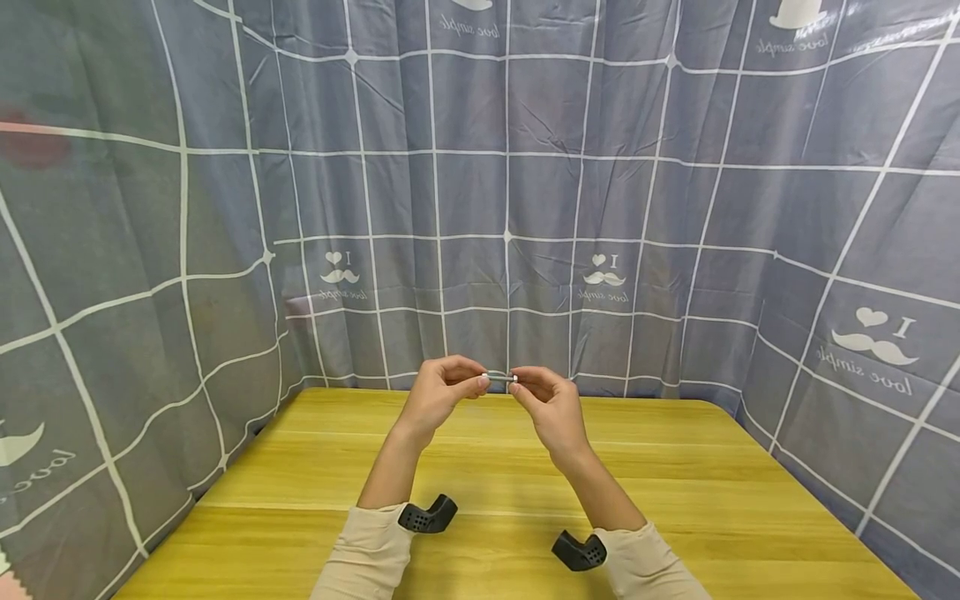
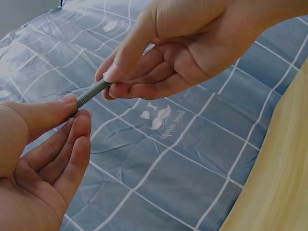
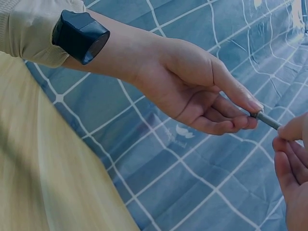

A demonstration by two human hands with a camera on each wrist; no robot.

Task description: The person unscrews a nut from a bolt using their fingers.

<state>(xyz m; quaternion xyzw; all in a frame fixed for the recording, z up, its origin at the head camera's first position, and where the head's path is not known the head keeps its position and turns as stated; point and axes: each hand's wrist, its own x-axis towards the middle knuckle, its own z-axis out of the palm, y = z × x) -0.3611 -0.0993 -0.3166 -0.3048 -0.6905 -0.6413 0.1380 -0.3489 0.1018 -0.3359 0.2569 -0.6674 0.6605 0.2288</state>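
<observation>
A slim grey coil spring [image 2: 91, 94] with tight ribs spans the gap between the two hands, held in the air over the far part of the table. My left hand [image 1: 437, 396] pinches one end between thumb and fingertips, and those fingertips hide part of it. At the other end, my right hand [image 1: 553, 407] pinches the spring the same way. In the right wrist view the spring [image 3: 268, 120] runs as a straight, thin bar from the left thumb tip to the right one.
A yellow wood-grain table [image 1: 487, 492] lies below both forearms. Behind it and along the sides hangs a grey curtain [image 1: 472, 200] with white grid lines. Each wrist carries a black camera mount, the left one [image 1: 429, 514] over the beige sleeve's end.
</observation>
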